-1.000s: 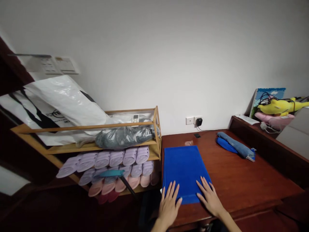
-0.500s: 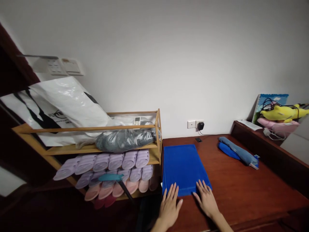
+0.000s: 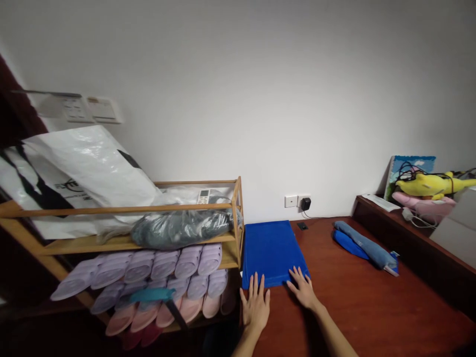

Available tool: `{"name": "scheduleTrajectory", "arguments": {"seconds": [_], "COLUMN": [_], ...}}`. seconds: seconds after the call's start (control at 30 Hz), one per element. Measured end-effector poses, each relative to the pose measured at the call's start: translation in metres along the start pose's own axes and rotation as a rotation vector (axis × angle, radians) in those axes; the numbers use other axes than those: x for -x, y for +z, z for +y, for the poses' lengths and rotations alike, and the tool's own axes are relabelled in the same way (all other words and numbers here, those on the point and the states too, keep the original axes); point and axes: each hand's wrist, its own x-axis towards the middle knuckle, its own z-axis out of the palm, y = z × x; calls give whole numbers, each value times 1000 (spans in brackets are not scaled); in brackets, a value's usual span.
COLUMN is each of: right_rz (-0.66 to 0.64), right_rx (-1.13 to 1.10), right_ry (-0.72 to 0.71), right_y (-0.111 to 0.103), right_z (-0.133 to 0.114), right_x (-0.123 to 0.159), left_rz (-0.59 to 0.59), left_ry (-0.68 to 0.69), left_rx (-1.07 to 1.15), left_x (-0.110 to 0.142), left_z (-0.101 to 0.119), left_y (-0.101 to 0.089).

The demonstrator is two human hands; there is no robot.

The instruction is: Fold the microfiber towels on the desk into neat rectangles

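A flat blue folded cloth (image 3: pixel 273 250) lies on the reddish-brown wooden desk (image 3: pixel 357 307), close beside the shoe rack. My left hand (image 3: pixel 255 306) is spread, palm down, with its fingertips over the cloth's near left edge. At the near right corner of the cloth, my right hand (image 3: pixel 303 288) has its fingers apart and its fingertips on the fabric. Neither hand grips anything. Farther right on the desk rests a grey-blue rolled bundle (image 3: pixel 366 244) with bright blue material beneath it.
The wooden rack (image 3: pixel 217 245) at left bears several lilac slippers (image 3: pixel 154 265), a white bag (image 3: pixel 89 168) and a remote control (image 3: pixel 203 197). A black plug (image 3: pixel 305 204) sits in the wall. A yellow plush toy (image 3: pixel 427 185) lies on the raised ledge at right.
The blue cloth lies farther from me, toward the wall, close against the rack. Both hands have moved forward with it, and my left fingers are spread wider. The view has shifted slightly.
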Motion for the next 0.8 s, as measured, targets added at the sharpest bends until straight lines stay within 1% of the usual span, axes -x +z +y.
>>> {"name": "scheduleTrajectory", "arguments": {"seconds": [0.07,0.1,0.17,0.3,0.37,0.4,0.43,0.5,0.6,0.67,0.73,0.8], "right_rz": [38,69,155,366,412,410,394,349,318,330,370,433], "right_rx": [-9,-6,18,126,179,198,212,225,225,219,215,219], "right_ry": [24,58,172,502,632,673,698,720,733,735,737,736], "right_y": [-12,-23,-52,-123,-148,-156,-161,-162,-161,-168,-188,-218], "right_z": [22,39,84,190,231,246,257,271,277,277,276,271], "right_x": [4,6,9,13,13,12,11,9,6,4,1,-6], "left_rz": [38,51,79,102,99,98,98,93,51,15,3,5], "left_ry": [10,15,23,16,10,7,3,-12,-33,-38,-38,-38], "left_rx": [-10,-20,-56,-144,-171,-178,-181,-182,-168,-156,-155,-165], "left_x": [1,0,-2,-5,-7,-8,-9,-11,-14,-15,-15,-14], "left_z": [0,-1,-2,2,5,5,6,6,3,2,2,3], "left_y": [7,9,10,9,8,7,7,8,10,10,8,5]}}
